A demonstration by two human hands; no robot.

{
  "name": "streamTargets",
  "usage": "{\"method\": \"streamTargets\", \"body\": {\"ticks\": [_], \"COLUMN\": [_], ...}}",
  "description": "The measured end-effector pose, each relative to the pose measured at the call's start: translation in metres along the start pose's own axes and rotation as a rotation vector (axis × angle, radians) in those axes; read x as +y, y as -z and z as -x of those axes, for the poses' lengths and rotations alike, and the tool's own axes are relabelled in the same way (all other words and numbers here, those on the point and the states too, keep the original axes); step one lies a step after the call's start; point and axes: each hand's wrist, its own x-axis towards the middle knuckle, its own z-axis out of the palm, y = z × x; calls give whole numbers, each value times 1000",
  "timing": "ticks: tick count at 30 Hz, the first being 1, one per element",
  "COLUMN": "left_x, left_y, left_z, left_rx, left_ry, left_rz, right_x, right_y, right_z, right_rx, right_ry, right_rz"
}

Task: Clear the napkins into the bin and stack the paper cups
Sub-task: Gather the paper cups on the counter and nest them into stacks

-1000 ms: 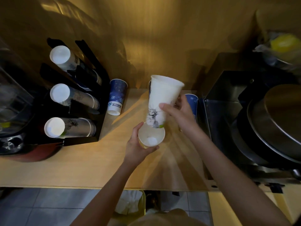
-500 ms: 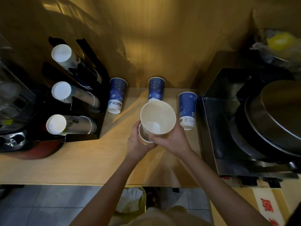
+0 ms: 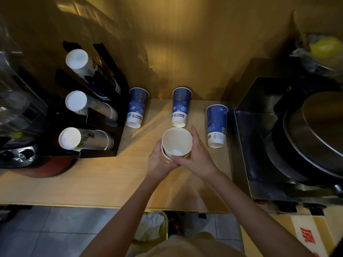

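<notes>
Two white paper cups (image 3: 176,142) sit nested, mouths up, at the middle of the wooden counter (image 3: 92,180). My left hand (image 3: 159,162) wraps the lower cup from the left. My right hand (image 3: 198,156) grips the upper cup from the right and front. Three blue paper cups stand upside down behind them: one at the left (image 3: 137,107), one in the middle (image 3: 181,106), one at the right (image 3: 216,125). Below the counter's front edge a yellow-green bin (image 3: 165,224) holds white napkins (image 3: 151,226).
A black cup dispenser (image 3: 100,145) with three rows of stacked cups stands at the left. A steel appliance (image 3: 259,145) with a round lid (image 3: 323,130) fills the right side. A cardboard box (image 3: 306,236) sits at the lower right. Grey tiled floor lies below.
My right hand tipped the tall white cup upright and lowered it into the cup held by my left hand. It now sits deeper inside.
</notes>
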Motion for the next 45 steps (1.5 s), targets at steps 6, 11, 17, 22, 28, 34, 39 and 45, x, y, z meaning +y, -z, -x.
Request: {"method": "streamTargets", "body": {"ticks": [6,11,17,22,28,34,39,45], "left_x": [1,3,9,21,49,63,58,60], "left_y": [0,1,3,3,-21,-66,-75,-82], "left_z": [2,2,1,-7,-16,-14,-14,-12], "left_rx": [-18,-27,-50,-150,-229,-359,-356,-388], "left_ry": [24,32,42,0,-164,-202,-247,-272], "left_rz": [-5,-10,-28,-71,-155,-188,-228,-292], "right_x": [6,8,5,5,19,49,51,55], "right_y": [-3,-1,7,22,56,84,86,97], "right_z": [6,3,-5,-7,4,24,31,35], "right_rx": [-99,-51,-6,12,95,188,196,164], "right_ry": [6,22,32,13,-51,-131,-143,-163], "right_rz": [189,194,90,44,-55,-27,59,102]}}
